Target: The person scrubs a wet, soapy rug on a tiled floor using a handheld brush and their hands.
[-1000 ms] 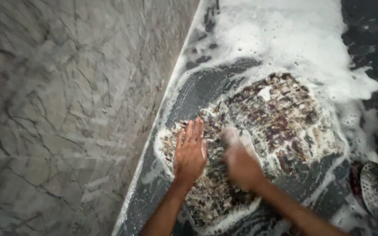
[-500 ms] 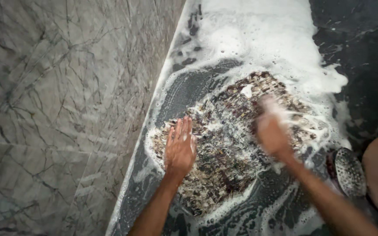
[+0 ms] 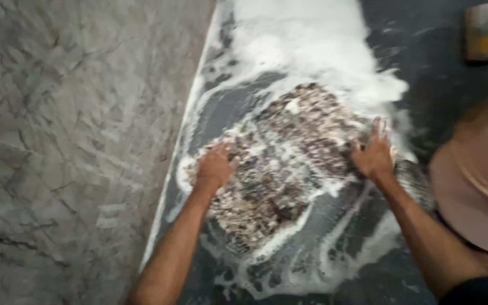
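Both hands pressed on a soapy patterned cloth (image 3: 289,164) spread over dark wet floor beside the marble wall (image 3: 74,141): left hand (image 3: 214,167) curled at its near-wall edge (grip unclear), right hand (image 3: 374,155) splayed flat opposite. Well lathered; suds (image 3: 306,39) beyond still unrinsed.

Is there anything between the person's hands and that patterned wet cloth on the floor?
Nothing solid: the left hand and right hand both rest directly on the patterned cloth. Only white soap foam lies over and around it.

Cloth (image 3: 289,164): brown/maroon/cream checked weave. Foam (image 3: 306,39): white. Floor (image 3: 436,73): dark grey-black. Wall (image 3: 69,141): grey marble, dark veins. Basin (image 3: 475,186): dull pink.
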